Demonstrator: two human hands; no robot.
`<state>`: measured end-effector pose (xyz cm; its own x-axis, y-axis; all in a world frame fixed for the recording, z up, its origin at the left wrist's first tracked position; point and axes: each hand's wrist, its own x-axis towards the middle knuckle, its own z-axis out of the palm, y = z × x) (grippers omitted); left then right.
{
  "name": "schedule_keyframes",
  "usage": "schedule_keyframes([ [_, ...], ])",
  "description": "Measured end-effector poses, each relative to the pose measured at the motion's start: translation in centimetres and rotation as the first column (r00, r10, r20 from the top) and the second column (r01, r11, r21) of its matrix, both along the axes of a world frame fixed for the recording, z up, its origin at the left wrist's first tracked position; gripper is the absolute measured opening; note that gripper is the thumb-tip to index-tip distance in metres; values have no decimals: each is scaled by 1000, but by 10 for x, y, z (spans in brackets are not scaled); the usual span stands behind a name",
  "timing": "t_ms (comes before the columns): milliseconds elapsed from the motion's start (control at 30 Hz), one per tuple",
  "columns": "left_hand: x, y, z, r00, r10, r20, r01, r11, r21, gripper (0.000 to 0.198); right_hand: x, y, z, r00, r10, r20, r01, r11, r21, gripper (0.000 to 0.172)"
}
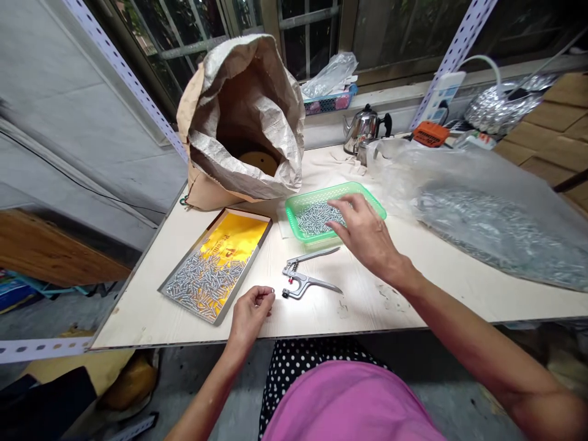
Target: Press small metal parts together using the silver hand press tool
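Note:
Above the right part of a green plastic basket (294, 222) hangs my right hand (365, 236), thumb and fingers apart, with nothing visible between them. Many small silvery metal pieces (316, 217) lie in the basket. My left hand (252, 312) is near the table's front edge, its thumb and forefinger pinched together; whatever they hold is too small to name. Between the hands lie metal hand pliers (305, 283) with spread handles and a spring, touched by neither hand. Left of them, a shallow tray (220, 313) contains a heap of short silvery metal pieces (202, 278) on a yellow sheet.
A large open paper sack (197, 165) stands at the back left of the table (142, 306). Clear plastic sheeting (482, 214) with metal pieces covers the right side. A metal kettle (362, 128) and an orange box (430, 133) are at the back.

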<state>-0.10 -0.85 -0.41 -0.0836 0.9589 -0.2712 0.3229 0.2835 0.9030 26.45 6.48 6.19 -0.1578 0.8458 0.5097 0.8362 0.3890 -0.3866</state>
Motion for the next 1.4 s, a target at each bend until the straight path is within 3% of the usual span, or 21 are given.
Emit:
schedule_keyframes([
  [67, 4, 5, 2, 999, 27, 46, -26, 999, -25, 37, -2, -8, -11, 991, 120, 54, -112, 985, -129, 20],
  [167, 9, 14, 2, 994, 39, 106, -32, 997, -66, 36, -17, -34, -51, 946, 314, 84, -257, 880, -399, 16],
  [267, 11, 23, 0, 992, 35, 123, -23, 994, -103, 35, -31, -53, -85, 941, 287, 178, -156, 837, -525, 15],
  [333, 12, 25, -1, 991, 32, 132, -15, 991, -129, 36, -37, -57, -94, 932, 280, 231, -116, 831, -544, 16],
  [600, 2, 13, -10, 990, 19, 138, 20, 962, -274, 37, -46, -55, -93, 852, 423, 310, -234, 836, -497, 16],
  [867, -7, 14, -13, 985, -14, 171, 97, 869, -486, 37, -50, -54, -91, 838, 438, 326, -242, 833, -498, 14],
  [1133, -1, 17, -15, 986, -49, 158, 124, 850, -512, 36, -50, -56, -94, 852, 413, 321, -231, 847, -478, 14],
  [1400, 0, 26, -9, 980, -199, 28, 181, 812, -555, 26, -52, -56, -101, 863, 402, 307, -229, 852, -471, 14],
])
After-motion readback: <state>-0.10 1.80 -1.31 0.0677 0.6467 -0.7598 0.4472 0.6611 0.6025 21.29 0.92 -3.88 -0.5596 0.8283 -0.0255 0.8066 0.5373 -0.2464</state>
